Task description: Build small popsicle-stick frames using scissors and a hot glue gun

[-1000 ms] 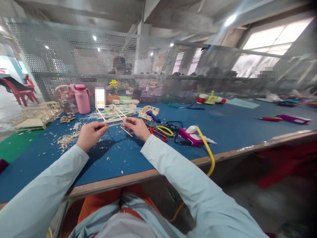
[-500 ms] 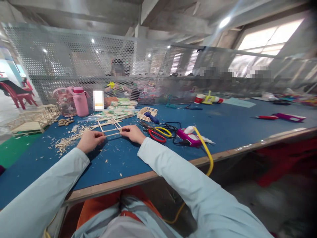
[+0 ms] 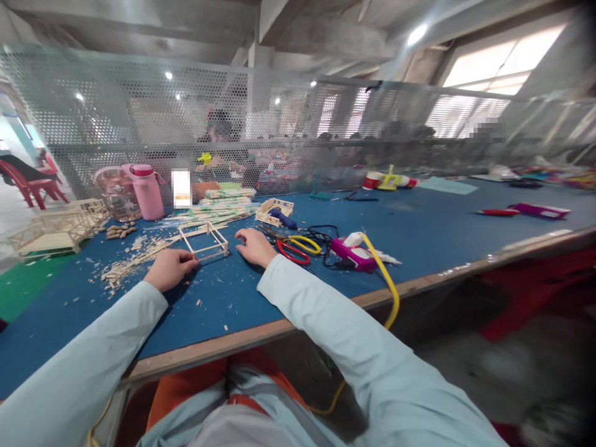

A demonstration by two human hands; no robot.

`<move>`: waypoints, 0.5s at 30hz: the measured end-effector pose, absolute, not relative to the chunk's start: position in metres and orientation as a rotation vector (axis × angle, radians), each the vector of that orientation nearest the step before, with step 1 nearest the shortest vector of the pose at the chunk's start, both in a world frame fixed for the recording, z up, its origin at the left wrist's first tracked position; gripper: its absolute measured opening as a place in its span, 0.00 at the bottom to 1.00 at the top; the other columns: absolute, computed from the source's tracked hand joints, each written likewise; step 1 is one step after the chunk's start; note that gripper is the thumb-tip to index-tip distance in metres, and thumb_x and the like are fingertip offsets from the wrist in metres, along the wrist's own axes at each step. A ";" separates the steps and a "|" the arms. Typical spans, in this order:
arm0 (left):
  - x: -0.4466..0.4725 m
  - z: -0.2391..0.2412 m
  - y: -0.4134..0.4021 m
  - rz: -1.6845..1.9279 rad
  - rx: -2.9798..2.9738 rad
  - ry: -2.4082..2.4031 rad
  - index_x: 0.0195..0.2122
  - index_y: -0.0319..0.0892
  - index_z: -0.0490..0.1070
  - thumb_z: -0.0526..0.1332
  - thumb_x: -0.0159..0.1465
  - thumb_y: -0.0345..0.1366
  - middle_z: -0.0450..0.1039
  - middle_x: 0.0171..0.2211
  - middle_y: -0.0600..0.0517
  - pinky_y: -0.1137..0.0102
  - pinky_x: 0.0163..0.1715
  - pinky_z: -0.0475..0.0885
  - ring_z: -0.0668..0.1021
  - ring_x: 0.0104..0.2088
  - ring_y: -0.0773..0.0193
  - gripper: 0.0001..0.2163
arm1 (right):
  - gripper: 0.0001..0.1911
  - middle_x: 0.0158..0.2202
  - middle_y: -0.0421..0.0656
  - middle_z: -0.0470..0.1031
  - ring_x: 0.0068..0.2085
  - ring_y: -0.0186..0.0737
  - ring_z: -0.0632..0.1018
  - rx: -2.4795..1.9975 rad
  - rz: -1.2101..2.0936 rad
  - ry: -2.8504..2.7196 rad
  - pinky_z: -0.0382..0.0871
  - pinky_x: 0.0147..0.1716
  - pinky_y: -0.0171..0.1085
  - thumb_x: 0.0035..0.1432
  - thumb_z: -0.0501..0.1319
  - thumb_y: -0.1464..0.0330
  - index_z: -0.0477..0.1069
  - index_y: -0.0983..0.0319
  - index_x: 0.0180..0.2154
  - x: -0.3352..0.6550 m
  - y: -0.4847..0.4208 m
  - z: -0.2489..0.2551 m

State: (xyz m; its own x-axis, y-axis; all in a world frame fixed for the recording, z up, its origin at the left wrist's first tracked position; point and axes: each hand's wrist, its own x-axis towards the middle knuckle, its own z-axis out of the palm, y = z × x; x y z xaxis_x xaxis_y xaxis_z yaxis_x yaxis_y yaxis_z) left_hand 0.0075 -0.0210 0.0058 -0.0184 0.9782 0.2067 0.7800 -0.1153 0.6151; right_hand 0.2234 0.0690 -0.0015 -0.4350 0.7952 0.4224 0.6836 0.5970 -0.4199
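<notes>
The stick frame (image 3: 209,251) stands on the counter (image 3: 261,298). The left hand (image 3: 168,269) has its fingers curled against the frame's near corner, grip unclear. The right hand (image 3: 254,246) rests just beside it, fingers spread.

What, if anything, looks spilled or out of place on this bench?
Wood scraps lie strewn over the blue table left of the left hand, beside the stick frame. The glue gun has its yellow cable trailing over the table edge. Nothing looks damaged.
</notes>
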 end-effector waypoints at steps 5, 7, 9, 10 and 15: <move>0.012 0.015 -0.027 0.969 1.850 1.798 0.22 0.40 0.74 0.59 0.48 0.46 0.65 0.13 0.57 0.74 0.18 0.56 0.64 0.15 0.69 0.13 | 0.15 0.27 0.39 0.71 0.28 0.30 0.69 -0.848 0.856 -2.224 0.63 0.32 0.31 0.48 0.59 0.72 0.73 0.66 0.40 0.217 0.070 -0.005; 0.012 0.016 -0.028 1.005 1.819 1.753 0.19 0.40 0.73 0.60 0.47 0.45 0.64 0.12 0.57 0.74 0.18 0.56 0.64 0.15 0.69 0.13 | 0.16 0.28 0.39 0.71 0.28 0.29 0.68 -0.776 1.028 -2.140 0.62 0.31 0.31 0.49 0.59 0.70 0.72 0.67 0.42 0.213 0.071 -0.008; 0.012 0.015 -0.027 1.019 1.779 1.733 0.20 0.39 0.73 0.61 0.46 0.45 0.64 0.12 0.56 0.74 0.18 0.58 0.65 0.16 0.69 0.12 | 0.15 0.29 0.39 0.72 0.28 0.29 0.68 -0.776 1.060 -2.067 0.61 0.31 0.30 0.49 0.59 0.70 0.72 0.67 0.41 0.211 0.072 -0.010; 0.011 0.013 -0.026 1.015 1.754 1.736 0.21 0.39 0.73 0.61 0.46 0.45 0.65 0.12 0.56 0.74 0.18 0.58 0.66 0.16 0.68 0.12 | 0.14 0.28 0.39 0.71 0.28 0.29 0.67 -0.795 1.042 -2.054 0.61 0.31 0.30 0.48 0.60 0.70 0.72 0.67 0.39 0.210 0.072 -0.010; 0.007 0.003 -0.018 0.853 1.894 1.849 0.25 0.40 0.76 0.59 0.48 0.43 0.70 0.16 0.53 0.72 0.22 0.61 0.69 0.18 0.65 0.12 | 0.05 0.21 0.35 0.66 0.25 0.28 0.64 -0.925 0.832 -2.166 0.58 0.29 0.30 0.45 0.62 0.70 0.72 0.67 0.27 0.209 0.069 -0.008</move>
